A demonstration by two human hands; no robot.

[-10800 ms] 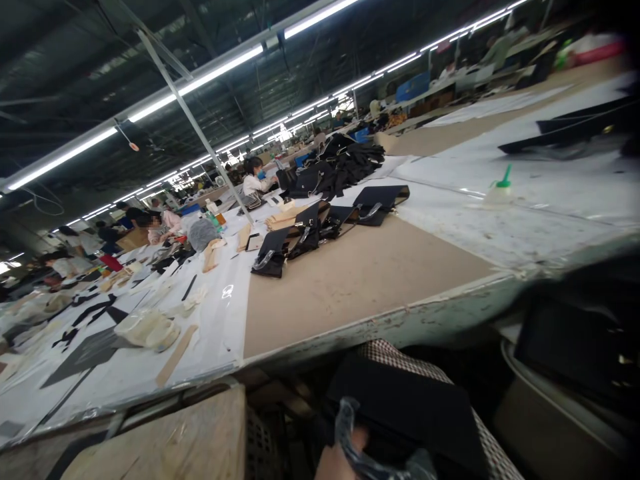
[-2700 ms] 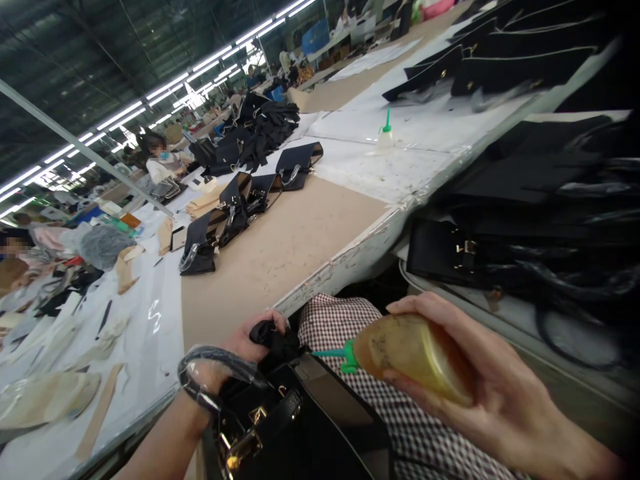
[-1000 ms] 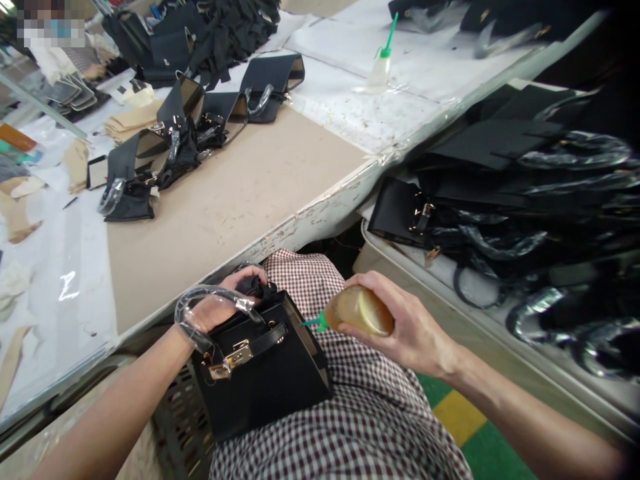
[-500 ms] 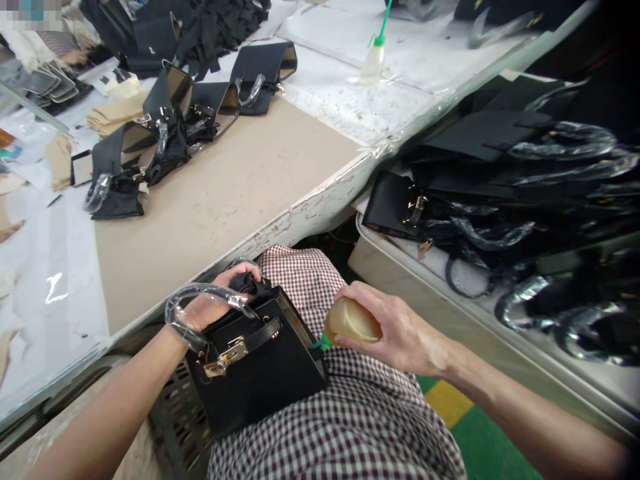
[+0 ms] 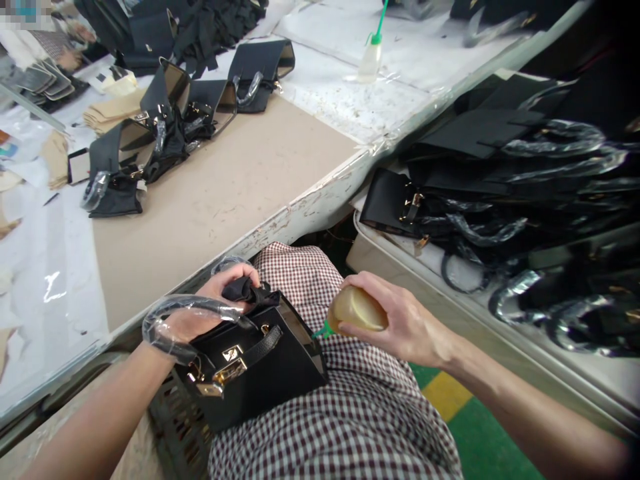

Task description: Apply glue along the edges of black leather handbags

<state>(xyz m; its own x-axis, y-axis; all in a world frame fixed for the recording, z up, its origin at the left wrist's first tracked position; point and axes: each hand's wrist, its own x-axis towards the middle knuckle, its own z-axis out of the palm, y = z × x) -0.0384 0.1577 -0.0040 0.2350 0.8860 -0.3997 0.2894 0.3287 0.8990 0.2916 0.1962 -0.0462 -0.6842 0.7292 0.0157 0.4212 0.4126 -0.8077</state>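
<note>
On my checked apron [image 5: 320, 427] rests a black handbag [image 5: 270, 387] with gold clasps and a plastic-wrapped handle [image 5: 193, 310]. My left hand [image 5: 215, 300] reaches through that handle and grips bunched black fabric [image 5: 245, 291] at the bag's top. My right hand [image 5: 405, 320] is wrapped around a squeeze bottle [image 5: 357, 310] of yellowish liquid, tilted with its green nozzle [image 5: 323, 329] pointing at the bag's open side edge. Whether the tip touches the edge is hard to make out.
More black handbags [image 5: 123, 150] lie on the table's beige board [image 5: 225, 180]. Another green-tipped bottle [image 5: 370, 60] stands further back. To the right, a bin [image 5: 400, 280] is heaped with black bags. Part of another person [image 5: 55, 40] shows at the far left.
The bag has tipped, and its wrapped handle has swung down and left. A clasp strap has come loose from the gold plate. The bottle has shifted slightly up and right.
</note>
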